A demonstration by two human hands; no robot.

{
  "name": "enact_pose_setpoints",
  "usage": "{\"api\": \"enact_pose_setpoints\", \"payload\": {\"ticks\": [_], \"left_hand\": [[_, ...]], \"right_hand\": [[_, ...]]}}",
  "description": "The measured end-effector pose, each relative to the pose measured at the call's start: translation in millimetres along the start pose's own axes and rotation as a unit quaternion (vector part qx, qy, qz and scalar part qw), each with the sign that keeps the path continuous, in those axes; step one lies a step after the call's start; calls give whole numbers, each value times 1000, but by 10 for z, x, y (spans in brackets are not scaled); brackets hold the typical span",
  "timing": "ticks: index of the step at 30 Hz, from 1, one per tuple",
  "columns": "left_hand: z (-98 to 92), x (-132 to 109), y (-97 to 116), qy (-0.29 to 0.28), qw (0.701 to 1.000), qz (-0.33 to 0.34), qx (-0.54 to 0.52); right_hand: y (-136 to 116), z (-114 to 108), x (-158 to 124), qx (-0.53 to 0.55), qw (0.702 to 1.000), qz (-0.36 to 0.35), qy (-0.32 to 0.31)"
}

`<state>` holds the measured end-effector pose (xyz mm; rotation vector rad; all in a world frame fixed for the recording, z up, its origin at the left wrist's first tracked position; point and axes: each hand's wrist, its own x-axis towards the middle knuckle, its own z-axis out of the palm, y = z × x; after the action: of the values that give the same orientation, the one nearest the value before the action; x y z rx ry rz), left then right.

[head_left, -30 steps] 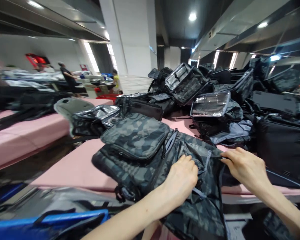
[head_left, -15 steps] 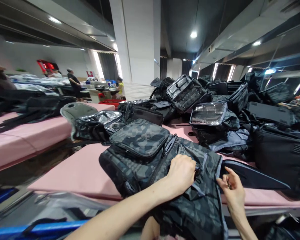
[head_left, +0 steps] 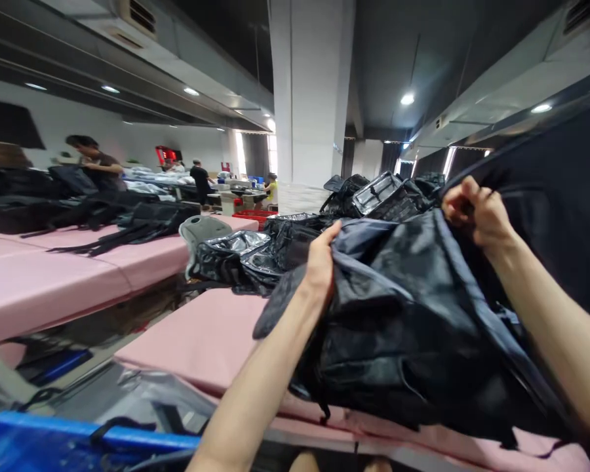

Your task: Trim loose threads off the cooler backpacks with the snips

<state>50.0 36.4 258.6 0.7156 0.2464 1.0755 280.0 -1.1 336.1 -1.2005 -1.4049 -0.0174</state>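
A dark camouflage backpack (head_left: 398,328) with grey edge binding is lifted and tilted in front of me, its opening spread. My left hand (head_left: 322,255) is closed on the bag's near-left edge, thumb up, with the fingers partly hidden by the fabric. Higher and to the right, my right hand (head_left: 476,210) is closed on the bound edge beside a large black panel (head_left: 560,190), which stands raised at the right. A rounded camouflage pocket (head_left: 280,301) of the bag sticks out at the left, behind my left forearm.
Pink-covered tables (head_left: 191,334) run in front and at the left. Silver-lined bags (head_left: 236,252) are piled behind, and black bags (head_left: 142,223) lie on the left table. A blue bin (head_left: 78,446) stands low at the left. A co-worker (head_left: 98,164) is at the far left.
The backpack has gone from lying on the table to being raised and tilted. Both hands have moved up, the left now on its edge, and the black panel has swung up at the right.
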Motion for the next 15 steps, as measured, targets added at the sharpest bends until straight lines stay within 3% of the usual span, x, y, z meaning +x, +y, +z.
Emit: {"api": "enact_pose_setpoints", "payload": {"ticks": [2, 4, 7, 9, 12, 15], "left_hand": [[-401, 87, 5, 25, 999, -22, -11], [-867, 159, -92, 106, 994, 4, 6], [-1512, 187, -223, 224, 961, 27, 161], [-1819, 140, -187, 274, 925, 28, 261], [-1999, -23, 59, 310, 895, 53, 317], [-1805, -275, 343, 286, 854, 126, 416]], "right_hand": [[-42, 212, 304, 12, 998, 25, -51], [26, 459, 382, 14, 992, 86, -90], [127, 781, 79, -9, 982, 119, -147], [92, 906, -304, -29, 966, 105, -233], [-85, 964, -896, -84, 903, 44, -420], [-272, 986, -1283, -154, 873, -20, -462]]}}
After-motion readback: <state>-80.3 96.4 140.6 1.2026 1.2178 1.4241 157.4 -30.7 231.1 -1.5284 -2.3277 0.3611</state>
